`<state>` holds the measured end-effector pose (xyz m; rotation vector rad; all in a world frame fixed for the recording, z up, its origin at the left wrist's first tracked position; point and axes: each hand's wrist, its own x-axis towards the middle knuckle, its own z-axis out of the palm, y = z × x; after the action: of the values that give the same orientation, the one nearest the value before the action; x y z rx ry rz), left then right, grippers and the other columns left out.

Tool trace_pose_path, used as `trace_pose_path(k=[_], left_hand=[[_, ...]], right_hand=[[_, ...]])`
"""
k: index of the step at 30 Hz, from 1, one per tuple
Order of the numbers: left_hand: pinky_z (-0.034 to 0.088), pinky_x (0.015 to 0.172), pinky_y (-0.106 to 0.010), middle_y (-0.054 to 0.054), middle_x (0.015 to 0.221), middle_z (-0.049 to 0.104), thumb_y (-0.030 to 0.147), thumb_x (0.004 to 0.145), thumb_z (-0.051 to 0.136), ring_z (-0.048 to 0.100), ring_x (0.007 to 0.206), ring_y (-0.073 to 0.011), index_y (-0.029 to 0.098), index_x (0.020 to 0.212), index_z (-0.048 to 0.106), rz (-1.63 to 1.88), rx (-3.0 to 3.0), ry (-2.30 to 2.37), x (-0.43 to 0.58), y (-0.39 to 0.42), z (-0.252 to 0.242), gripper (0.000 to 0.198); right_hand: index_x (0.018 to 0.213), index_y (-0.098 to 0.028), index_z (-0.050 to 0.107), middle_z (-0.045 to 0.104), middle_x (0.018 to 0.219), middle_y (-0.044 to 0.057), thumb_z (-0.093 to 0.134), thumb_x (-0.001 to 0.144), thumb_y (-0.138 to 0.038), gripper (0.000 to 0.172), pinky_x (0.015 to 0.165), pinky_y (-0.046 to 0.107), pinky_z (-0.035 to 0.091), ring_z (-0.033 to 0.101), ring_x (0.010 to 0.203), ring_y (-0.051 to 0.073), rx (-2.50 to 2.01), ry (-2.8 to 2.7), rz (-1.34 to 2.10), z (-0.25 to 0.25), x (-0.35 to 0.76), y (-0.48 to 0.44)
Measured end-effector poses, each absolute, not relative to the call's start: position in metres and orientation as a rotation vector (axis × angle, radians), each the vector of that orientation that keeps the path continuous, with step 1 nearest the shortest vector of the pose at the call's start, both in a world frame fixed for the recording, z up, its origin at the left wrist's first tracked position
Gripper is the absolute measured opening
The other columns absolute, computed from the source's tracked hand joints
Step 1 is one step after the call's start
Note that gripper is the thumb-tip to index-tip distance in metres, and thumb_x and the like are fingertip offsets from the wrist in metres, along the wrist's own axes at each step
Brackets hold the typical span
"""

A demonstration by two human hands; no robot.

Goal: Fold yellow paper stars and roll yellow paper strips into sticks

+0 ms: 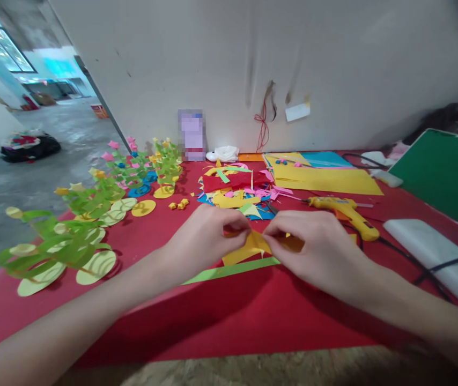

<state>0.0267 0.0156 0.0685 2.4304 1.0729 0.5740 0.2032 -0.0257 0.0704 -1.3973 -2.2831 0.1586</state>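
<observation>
A pale, scuffed wall (253,64) backs a red-covered counter (213,316), with an open concrete hall beyond its far left end. The yellow glue gun (344,209) lies on its side, its black cord trailing off toward the person's right, and everything here is placed from it.

Just left of the glue gun and nearer the person, both hands meet over a yellow paper strip (249,247). The left hand (207,236) has its grip closed narrow, thumb and fingertips pinching one end. The right hand (313,244) pinches the other end the same way, so the strip is held just clear of the cloth. It looks like a fold or twist in mid-crease, though the fingers hide the fold itself. A long green strip (233,269) lies flat under the hands, nearer the person than the glue gun.

Behind and left of the glue gun sits a heap of coloured scraps (237,187). Directly behind it lie flat yellow sheets (325,179). Far to its left stands a row of green paper plants (64,241) on round bases.

As a judgement, pressing the crease sharp calls for both pinches to stay close together, with even pressure, so the thin paper does not tear or skew.
</observation>
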Motion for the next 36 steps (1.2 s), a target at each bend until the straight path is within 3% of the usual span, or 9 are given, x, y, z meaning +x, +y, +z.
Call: trace_pose_path(k=[10,16,21,31,36], left_hand=[[0.043,0.06,-0.026,-0.006,0.072,0.067,0.027,0.074,0.052,0.059,0.064,-0.0175,0.015,0.075,0.065,0.637,2.431,1.317,0.0,0.056,0.062,0.018],[0.044,0.066,-0.02,-0.003,0.092,0.067,0.035,0.084,0.041,0.06,0.078,-0.0133,0.018,0.097,0.061,0.633,2.366,1.064,0.014,0.036,0.072,0.028],[0.031,0.045,-0.018,0.0,0.055,0.06,0.024,0.082,0.045,0.047,0.046,-0.0078,0.014,0.073,0.065,0.445,2.599,1.025,0.025,0.012,0.072,0.024],[0.026,0.042,-0.019,0.002,0.05,0.056,0.022,0.082,0.045,0.039,0.04,-0.0062,0.017,0.073,0.064,0.473,2.579,1.056,0.029,-0.008,0.071,0.022],[0.025,0.042,-0.02,0.003,0.048,0.056,0.018,0.08,0.047,0.039,0.039,-0.0061,0.017,0.075,0.066,0.602,2.735,1.127,0.019,-0.007,0.084,0.019]], right_hand=[[0.058,-0.021,0.053,0.057,0.055,-0.002,0.052,0.069,-0.019,0.011,0.049,0.028,0.034,0.05,0.05,0.014,-1.574,-2.249,-0.032,0.094,0.222,-0.032],[0.068,-0.022,0.061,0.064,0.065,-0.001,0.052,0.072,-0.017,0.01,0.054,0.027,0.039,0.056,0.057,0.015,-1.451,-2.296,0.166,0.096,0.225,-0.023],[0.075,-0.02,0.063,0.067,0.074,0.0,0.053,0.074,-0.016,0.011,0.059,0.026,0.042,0.059,0.065,0.015,-1.437,-2.214,0.213,0.09,0.222,-0.018],[0.068,-0.018,0.061,0.064,0.066,-0.003,0.056,0.07,-0.01,0.009,0.057,0.019,0.042,0.057,0.059,0.009,-1.25,-2.186,0.271,0.081,0.207,-0.027],[0.066,-0.019,0.062,0.066,0.066,-0.002,0.057,0.07,-0.017,0.006,0.058,0.021,0.045,0.059,0.059,0.011,-1.346,-2.13,0.174,0.088,0.224,-0.014]])
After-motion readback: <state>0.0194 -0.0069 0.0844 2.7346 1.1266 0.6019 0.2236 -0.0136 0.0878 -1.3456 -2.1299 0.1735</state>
